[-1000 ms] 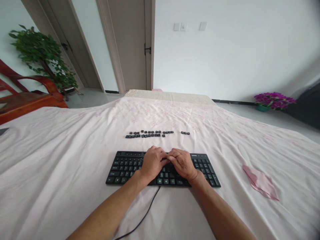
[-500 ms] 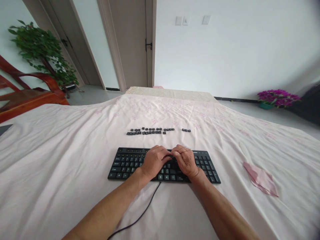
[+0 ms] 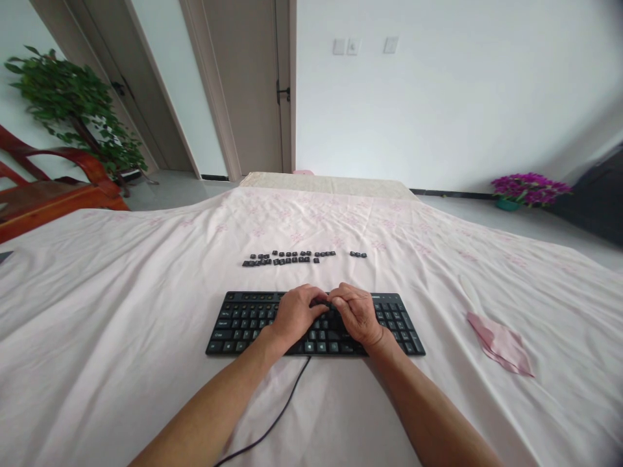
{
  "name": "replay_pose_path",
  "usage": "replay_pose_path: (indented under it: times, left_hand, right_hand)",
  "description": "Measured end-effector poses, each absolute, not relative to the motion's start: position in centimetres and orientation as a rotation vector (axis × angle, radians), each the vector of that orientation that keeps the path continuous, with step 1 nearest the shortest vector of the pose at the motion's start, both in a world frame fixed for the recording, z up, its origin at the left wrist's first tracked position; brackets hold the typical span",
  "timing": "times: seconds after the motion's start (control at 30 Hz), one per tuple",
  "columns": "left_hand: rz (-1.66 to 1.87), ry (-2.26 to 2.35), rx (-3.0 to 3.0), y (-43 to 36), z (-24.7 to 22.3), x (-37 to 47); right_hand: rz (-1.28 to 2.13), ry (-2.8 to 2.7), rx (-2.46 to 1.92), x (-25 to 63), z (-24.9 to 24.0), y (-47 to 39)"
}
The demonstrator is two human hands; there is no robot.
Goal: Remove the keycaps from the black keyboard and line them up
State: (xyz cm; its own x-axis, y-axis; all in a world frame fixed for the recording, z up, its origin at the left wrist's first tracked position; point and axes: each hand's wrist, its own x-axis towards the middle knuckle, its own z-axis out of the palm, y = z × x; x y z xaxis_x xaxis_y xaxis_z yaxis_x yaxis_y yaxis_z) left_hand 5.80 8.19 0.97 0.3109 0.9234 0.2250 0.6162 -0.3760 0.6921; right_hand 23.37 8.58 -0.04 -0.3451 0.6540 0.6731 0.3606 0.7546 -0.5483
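Note:
A black computer keyboard (image 3: 221, 334) lies flat on the pink-white cloth, with bare switch spots along its upper left rows. Over its upper middle, my left hand (image 3: 298, 314) is closed, its thumb and forefinger curved toward each other at the keys. My right hand (image 3: 357, 312) rests just beside it with fingers curled and the fingertips meeting near the left ones. Whatever is between the fingertips is hidden. Beyond the keyboard, loose black keycaps (image 3: 294, 259) lie in two rough rows, with a small group of keycaps (image 3: 358, 254) to their right.
The keyboard cable (image 3: 287, 405) runs toward me between my forearms. A folded pink cloth (image 3: 501, 344) lies to the right on the wrinkled tablecloth (image 3: 146, 311). A wooden chair (image 3: 73, 188) and a leafy plant (image 3: 68, 97) stand at left; purple flowers (image 3: 530, 188) are at right.
The view has shifted slightly. A little more gap shows between my left thumb and forefinger; both hands stay at the same part of the keyboard, and the keycap rows look unchanged.

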Motion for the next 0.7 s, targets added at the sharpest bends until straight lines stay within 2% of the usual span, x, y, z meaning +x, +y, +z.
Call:
replay_pose_path:
  times: [0.27,0.47,0.7]
  left_hand:
    - [0.667,1.32,1.991,9.3,1.6,5.6]
    - [0.775,1.312,1.949,9.2,1.0,5.7]
    - [0.917,1.322,1.885,11.1,1.6,5.8]
  right_hand:
    - [0.561,-1.771,-0.91,23.3,0.8,8.2]
    - [0.483,-1.287,-1.164,23.6,0.6,8.5]
    - [0.655,-0.795,-1.08,24.1,0.5,10.1]
